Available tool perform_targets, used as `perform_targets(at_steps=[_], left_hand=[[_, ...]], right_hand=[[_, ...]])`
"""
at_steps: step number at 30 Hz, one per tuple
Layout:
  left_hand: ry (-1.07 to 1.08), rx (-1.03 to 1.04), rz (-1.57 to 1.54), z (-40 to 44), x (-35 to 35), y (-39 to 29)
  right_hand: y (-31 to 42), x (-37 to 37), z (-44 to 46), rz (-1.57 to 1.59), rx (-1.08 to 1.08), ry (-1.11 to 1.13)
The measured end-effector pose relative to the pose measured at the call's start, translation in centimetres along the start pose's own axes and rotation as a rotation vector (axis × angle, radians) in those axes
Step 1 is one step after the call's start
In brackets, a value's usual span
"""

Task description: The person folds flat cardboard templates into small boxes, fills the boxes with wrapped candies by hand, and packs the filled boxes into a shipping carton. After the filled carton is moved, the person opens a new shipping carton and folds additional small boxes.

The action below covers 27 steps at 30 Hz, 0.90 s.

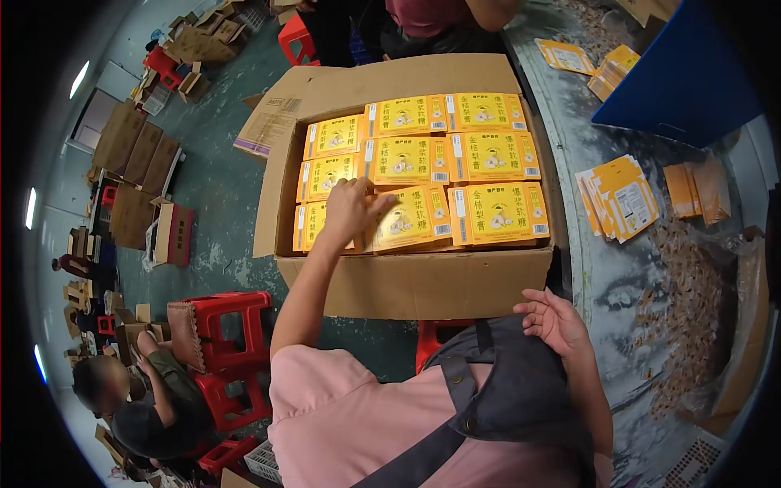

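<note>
A large open cardboard carton (423, 285) stands in front of me, filled with yellow candy boxes (492, 156) in rows, their printed faces up. My left hand (355, 213) reaches into its front left part. Its fingers are bent at the upper left corner of the front middle candy box (415, 218), with the thumb side lying over its face; the fingertips are partly hidden. This box sits slightly tilted beside its neighbours. My right hand (557, 321) hangs near the carton's front right corner, holding nothing, with its fingers loosely curled and apart.
On the right, a worktable (602, 285) bears flat yellow cartons (620, 199), many small wrapped pieces (683, 317) and a blue panel (683, 81). Red stools (232, 325) and a seated person (150, 398) are at left. Another person (439, 16) is beyond the carton.
</note>
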<state>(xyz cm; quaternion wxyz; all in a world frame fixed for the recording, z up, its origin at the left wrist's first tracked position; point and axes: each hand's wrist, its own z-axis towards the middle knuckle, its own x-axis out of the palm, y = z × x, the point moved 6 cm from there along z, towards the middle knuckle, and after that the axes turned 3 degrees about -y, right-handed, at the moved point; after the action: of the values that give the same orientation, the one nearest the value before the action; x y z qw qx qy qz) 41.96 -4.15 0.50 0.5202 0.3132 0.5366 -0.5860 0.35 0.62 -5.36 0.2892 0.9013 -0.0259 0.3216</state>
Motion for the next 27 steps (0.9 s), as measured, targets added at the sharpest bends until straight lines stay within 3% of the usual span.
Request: perform_targets(at_steps=[1,3,6,9,10,13,15,17,23,25,27], left_hand=[[-0.158,0.158,0.15,-0.8,-0.7,-1.4],[-0.285,0.221,0.248,-1.9,-1.4,-3.0],[-0.054,-0.227,0.051,-3.6,-0.7,-2.5],[-0.215,-0.276,-0.295,-5.2,1.2,-1.6],[-0.175,-0.267,-0.334,-5.3,1.9,-1.9],[-0.113,-0.094,-0.237,-5.0,3.9,-2.4],[-0.023,-0.122,-0.232,-4.3,4.3,-2.8],[-0.24,-0.085,0.261,-3.9,1.9,-7.6],[-0.123,0.375,-0.376,4.5,6.1,-25.0],[-0.135,0.573,-0.479,7.4,8.9,-31.4],[-0.032,0.563,-0.39,10.5,13.2,-35.8]], right_hand=[[0.1,-0.2,-0.1,0.004,-0.007,-0.005],[0.2,-0.7,-0.5,0.011,-0.017,-0.015],[0.2,-1.2,-0.7,0.026,-0.03,-0.024],[0.0,-1.5,-1.0,0.042,-0.035,-0.025],[-0.1,-1.5,-0.9,0.037,-0.031,-0.013],[-0.1,-2.2,-1.7,0.037,-0.063,-0.04],[0.9,-2.6,-2.4,0.024,-0.099,-0.061],[1.7,-4.0,-3.9,0.042,-0.161,-0.124],[7.1,-10.9,-5.3,-0.24,-0.473,-0.627],[10.5,-12.8,-4.4,-0.276,-0.608,-0.763],[13.4,-14.2,-2.9,-0.293,-0.675,-0.87]])
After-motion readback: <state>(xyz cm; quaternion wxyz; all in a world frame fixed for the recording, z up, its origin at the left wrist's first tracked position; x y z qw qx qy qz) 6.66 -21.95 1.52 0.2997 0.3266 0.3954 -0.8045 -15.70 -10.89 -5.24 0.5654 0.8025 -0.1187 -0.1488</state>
